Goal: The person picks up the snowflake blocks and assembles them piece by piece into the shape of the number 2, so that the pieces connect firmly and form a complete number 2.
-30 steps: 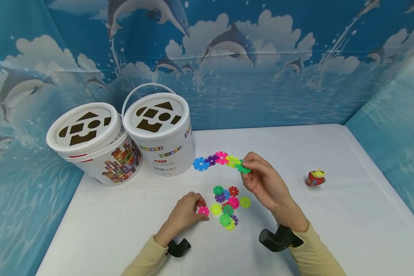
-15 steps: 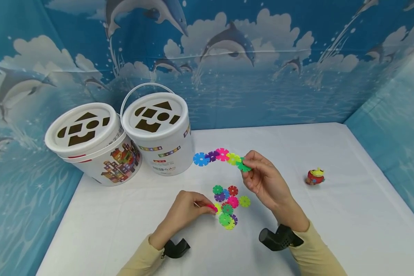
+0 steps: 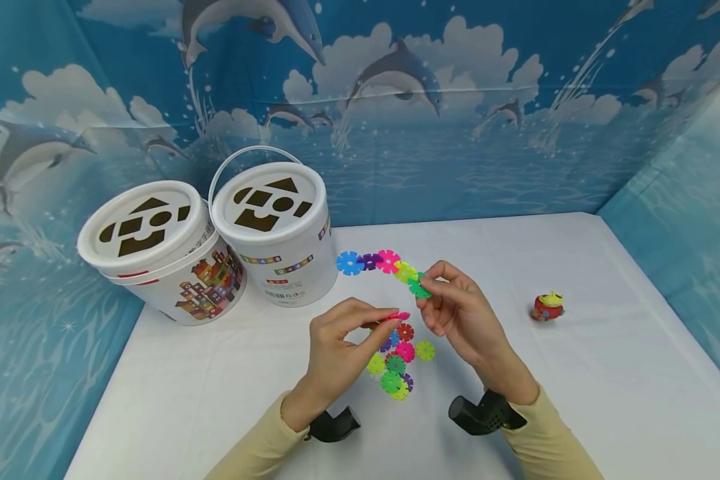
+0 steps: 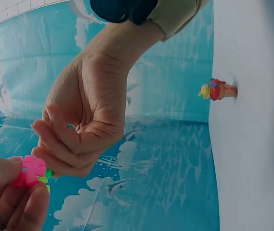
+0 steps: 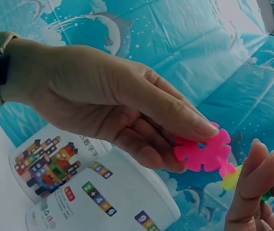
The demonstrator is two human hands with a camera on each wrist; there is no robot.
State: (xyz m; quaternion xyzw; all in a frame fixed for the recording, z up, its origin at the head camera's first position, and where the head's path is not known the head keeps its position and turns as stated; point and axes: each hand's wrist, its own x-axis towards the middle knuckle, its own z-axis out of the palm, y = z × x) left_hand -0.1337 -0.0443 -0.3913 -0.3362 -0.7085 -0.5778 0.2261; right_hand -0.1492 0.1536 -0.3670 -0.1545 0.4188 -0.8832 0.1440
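My left hand (image 3: 339, 340) pinches a pink snowflake disc (image 5: 204, 148) between thumb and fingers, raised over the loose discs. My right hand (image 3: 465, 313) grips the green end disc (image 3: 419, 287) of a curved chain of joined discs. From the green one the chain runs through yellow (image 3: 405, 271), pink (image 3: 389, 261) and purple to a blue disc (image 3: 349, 263) at its far left end. In the head view the pink disc is a short way below and left of the green one, apart from it. Under my left hand lies a pile of loose discs (image 3: 396, 365), partly hidden by the fingers.
Two white lidded buckets (image 3: 270, 233) stand at the back left of the white table (image 3: 606, 373). A small red and yellow toy figure (image 3: 548, 307) stands to the right. A blue dolphin-print curtain (image 3: 456, 153) hangs behind the table.
My left hand has picked up the pink disc from beside the pile and carried it up and right toward the right hand. The chain's left end has tilted upward.
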